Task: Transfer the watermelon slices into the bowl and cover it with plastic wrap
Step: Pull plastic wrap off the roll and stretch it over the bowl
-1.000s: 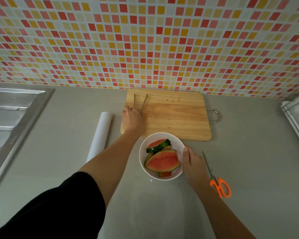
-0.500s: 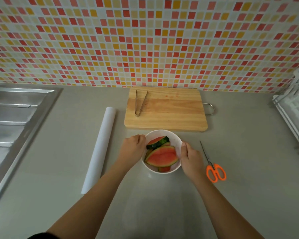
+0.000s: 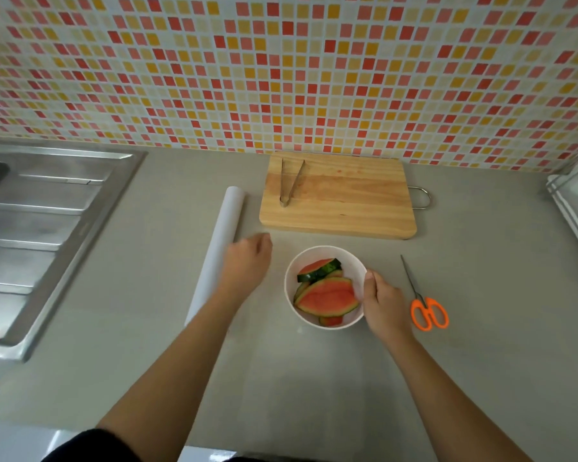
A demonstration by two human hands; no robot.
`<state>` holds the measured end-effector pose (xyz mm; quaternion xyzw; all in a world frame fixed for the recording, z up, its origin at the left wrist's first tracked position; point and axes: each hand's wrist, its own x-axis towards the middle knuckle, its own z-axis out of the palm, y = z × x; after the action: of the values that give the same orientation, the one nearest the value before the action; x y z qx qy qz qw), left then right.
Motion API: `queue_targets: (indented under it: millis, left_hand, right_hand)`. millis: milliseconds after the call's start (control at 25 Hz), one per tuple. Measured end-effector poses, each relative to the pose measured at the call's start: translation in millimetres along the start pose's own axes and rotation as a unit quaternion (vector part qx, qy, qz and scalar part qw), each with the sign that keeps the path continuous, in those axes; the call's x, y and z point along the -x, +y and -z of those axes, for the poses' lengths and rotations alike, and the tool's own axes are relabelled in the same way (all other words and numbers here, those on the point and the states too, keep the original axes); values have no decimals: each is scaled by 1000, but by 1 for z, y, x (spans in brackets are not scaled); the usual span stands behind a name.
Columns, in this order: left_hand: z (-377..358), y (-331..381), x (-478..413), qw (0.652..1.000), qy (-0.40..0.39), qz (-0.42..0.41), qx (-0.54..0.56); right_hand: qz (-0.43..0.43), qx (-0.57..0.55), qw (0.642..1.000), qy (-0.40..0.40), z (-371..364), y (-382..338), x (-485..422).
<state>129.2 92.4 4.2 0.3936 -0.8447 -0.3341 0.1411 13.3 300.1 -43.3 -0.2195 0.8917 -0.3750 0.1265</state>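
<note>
Right hand [image 3: 382, 305] grips the bowl [image 3: 349, 263] of watermelon slices [image 3: 327, 296] by its rim. Left hand [image 3: 246, 263], blurred, beside plastic wrap roll [image 3: 222, 235]; grip indeterminate.

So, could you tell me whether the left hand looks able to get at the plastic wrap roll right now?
Probably yes: the left hand hangs right beside the plastic wrap roll, with nothing between them, while the right hand grips the bowl.

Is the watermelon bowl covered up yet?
Not yet, it's open on top. The watermelon slices in the white bowl show bare, and the plastic wrap roll lies rolled up on the counter.
</note>
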Motion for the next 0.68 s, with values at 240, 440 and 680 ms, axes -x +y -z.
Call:
queue_targets:
  millis: [240,440,680]
  left_hand:
    - [64,-92,-48,984,-48,171,9]
    - [50,-101,-51,956,-139,214,144]
    - [42,-100,-56,950,-191,183,165]
  right_hand:
    - [23,23,999,31,-1,3,-3]
    - [26,25,999,32,-3,5,-3]
    - [26,15,999,27,-2,7,-3]
